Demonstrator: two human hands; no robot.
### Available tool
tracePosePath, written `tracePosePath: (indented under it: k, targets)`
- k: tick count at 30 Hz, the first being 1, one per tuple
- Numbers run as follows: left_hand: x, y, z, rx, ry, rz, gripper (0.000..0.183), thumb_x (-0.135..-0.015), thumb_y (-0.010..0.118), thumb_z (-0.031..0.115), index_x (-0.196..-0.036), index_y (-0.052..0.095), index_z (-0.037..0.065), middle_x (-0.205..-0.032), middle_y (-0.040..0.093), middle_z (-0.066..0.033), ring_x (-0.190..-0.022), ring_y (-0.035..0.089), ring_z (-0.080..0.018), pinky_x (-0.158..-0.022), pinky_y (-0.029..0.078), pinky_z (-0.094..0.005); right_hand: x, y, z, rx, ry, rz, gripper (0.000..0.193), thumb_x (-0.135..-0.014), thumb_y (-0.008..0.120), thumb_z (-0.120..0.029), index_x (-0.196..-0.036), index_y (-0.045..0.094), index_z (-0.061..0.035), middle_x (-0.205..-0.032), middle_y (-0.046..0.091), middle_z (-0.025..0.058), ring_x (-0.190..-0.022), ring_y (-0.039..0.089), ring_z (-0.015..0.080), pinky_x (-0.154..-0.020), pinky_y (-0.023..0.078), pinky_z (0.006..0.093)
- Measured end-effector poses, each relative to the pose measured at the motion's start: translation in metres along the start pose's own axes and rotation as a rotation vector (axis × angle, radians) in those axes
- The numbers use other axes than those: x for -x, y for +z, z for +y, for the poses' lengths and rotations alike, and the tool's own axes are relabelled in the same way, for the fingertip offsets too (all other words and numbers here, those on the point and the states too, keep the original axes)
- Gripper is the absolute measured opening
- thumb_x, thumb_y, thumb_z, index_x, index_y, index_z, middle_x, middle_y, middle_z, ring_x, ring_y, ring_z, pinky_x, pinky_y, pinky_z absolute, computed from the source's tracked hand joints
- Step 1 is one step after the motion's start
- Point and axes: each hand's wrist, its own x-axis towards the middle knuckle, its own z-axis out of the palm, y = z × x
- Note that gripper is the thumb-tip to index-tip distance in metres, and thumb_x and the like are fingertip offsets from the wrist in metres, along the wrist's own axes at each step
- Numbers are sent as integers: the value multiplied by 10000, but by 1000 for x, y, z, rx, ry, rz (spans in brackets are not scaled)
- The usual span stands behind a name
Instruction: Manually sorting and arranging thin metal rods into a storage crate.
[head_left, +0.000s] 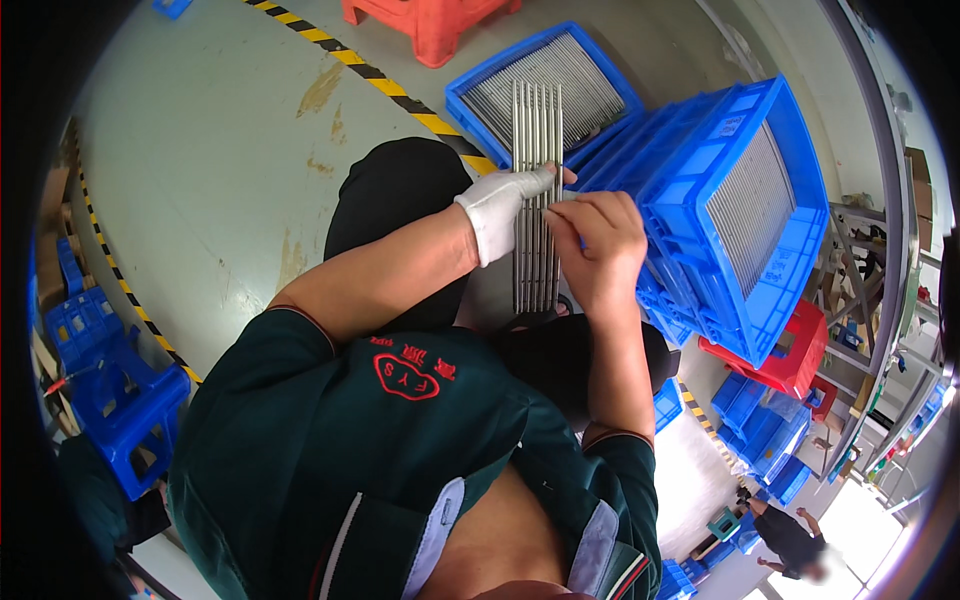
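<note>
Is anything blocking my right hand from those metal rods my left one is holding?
Nothing visible. The right hand is at the right edge of the metal rods, seemingly touching them; the left hand grips them.

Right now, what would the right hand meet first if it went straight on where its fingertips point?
The metal rods held in the gloved left hand: the right hand points left at their right edge and may be touching them; depth there is unclear.
</note>
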Motion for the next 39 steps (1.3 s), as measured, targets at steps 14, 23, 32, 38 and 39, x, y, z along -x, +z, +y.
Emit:
tracePosePath:
  k: [14,23,32,38,39]
  targets:
    - [-5,-6,-2,9,15,-26,243,-981,435,227,-1083,569,51,-927,611,-71,-817,620,-154,-738,521,-280,-1,2,-4,11,-7,-20,122,-661,725,-23,-769,674,-49,-760,614,65,-723,566,241,-664,457,331]
    - [0,2,2,-3,10,-44,278,-996,395,222,-1130,552,36,-959,605,-65,-841,612,-140,-785,506,-265,-3,-1,-2,-10,-14,-1,123,-642,736,-44,-747,675,-61,-752,612,55,-710,568,239,-653,450,343]
    - [-2,-3,0,6,3,-64,295,-1000,388,240,-1134,547,31,-951,608,-68,-831,616,-140,-764,516,-266,0,6,5,-158,78,1,106,-648,731,-33,-737,676,-54,-738,615,64,-699,576,245,-671,477,344]
    - [-5,-5,-1,11,10,-38,250,-975,455,254,-1072,572,57,-921,613,-78,-821,620,-171,-738,524,-305,-1,7,3,-79,-16,0,131,-656,727,-22,-776,680,-46,-749,618,64,-706,567,229,-633,463,325]
    - [-5,-5,-2,-6,6,-12,253,-976,453,257,-1072,572,56,-922,614,-79,-821,620,-171,-737,523,-303,0,9,3,-33,-41,-22,134,-650,731,-25,-772,680,-46,-749,619,64,-703,566,230,-631,462,325]
